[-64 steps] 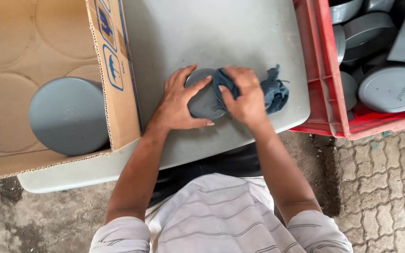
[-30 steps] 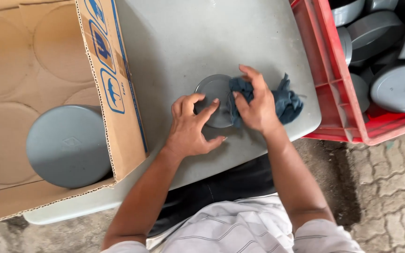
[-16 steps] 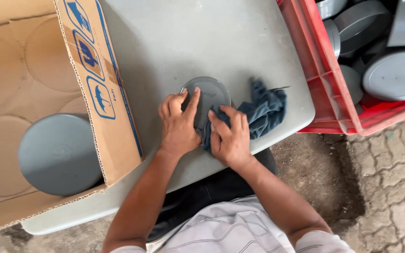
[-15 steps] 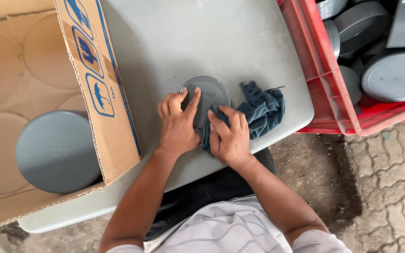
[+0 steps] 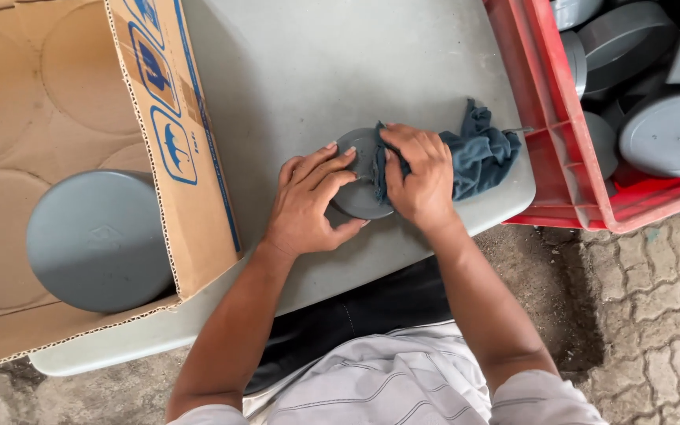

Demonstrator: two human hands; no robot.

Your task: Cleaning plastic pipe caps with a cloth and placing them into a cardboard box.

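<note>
Since half a second ago the right hand (image 5: 419, 182) has slid up from the near edge of the small round grey plastic cap (image 5: 360, 185) onto its top, carrying the crumpled dark blue cloth (image 5: 478, 157) with it, and the left hand (image 5: 306, 206) has shifted so its fingers now spread over the cap's left side.

At the far left an open brown cardboard box (image 5: 57, 94) with blue printed symbols on its flap rests on the table, and a large round grey plastic cap (image 5: 97, 241) lies inside it near the front corner. Beside the box, on the bare light grey table top (image 5: 316, 63), the left hand presses down on the small cap, thumb curled against its near rim and fingers laid flat across the top, holding it in place. The small cap sits flat on the table near the front edge, between the two hands. The right hand is closed on the cloth, pushing a fold of it against the cap's right half while the rest trails to the right. Just past the table's right edge stands a red plastic crate (image 5: 548, 118) filled with more grey round caps (image 5: 670, 134).
</note>
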